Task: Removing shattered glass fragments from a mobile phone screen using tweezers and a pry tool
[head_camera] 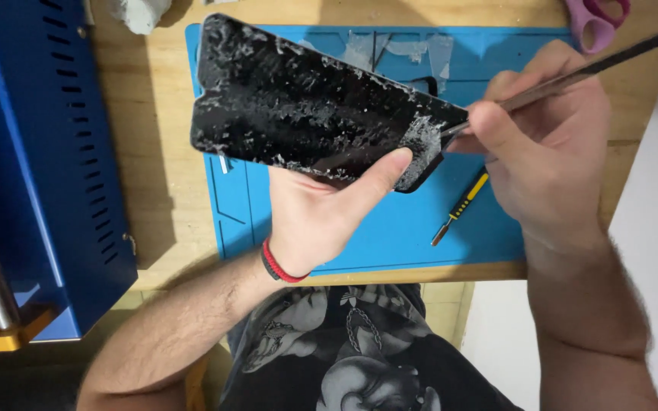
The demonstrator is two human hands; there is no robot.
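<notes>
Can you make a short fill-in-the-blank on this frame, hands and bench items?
1. The left hand holds a black phone panel above a mat whose colour is ____.
2. The right hand presses the tip of a thin ____ tool against the panel's lower end.
3. A screwdriver with a yellow-and-black handle lies on the ____.
4. The left wrist wears a band that is ____ and black.

Missing words: blue; metal; mat; red
</notes>
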